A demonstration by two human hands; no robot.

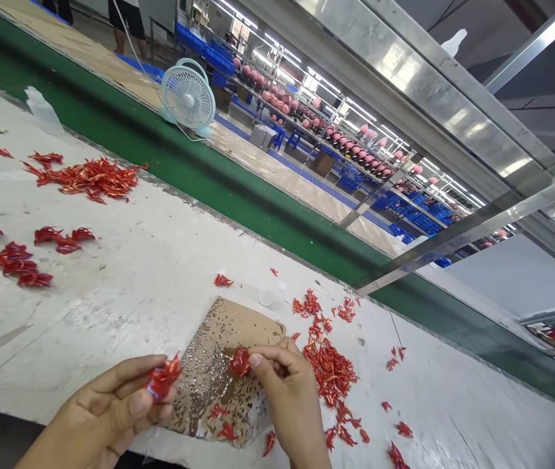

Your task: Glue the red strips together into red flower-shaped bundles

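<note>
Your left hand (pixel 104 410) pinches a spiky red cluster (pixel 163 380), your right hand (pixel 291 384) a rounded red piece (pixel 240 363) over wet-speckled brown cardboard (pixel 238 319) (dabbing, seemingly); lifting wants gentleness.

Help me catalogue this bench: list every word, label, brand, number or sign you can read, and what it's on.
None can be read.
Fan: any hub mark is too small to read.
Cardboard: no lettering shows.
Red piece in the left hand: none shows.
Blue crates: too blurred to tell.
</note>
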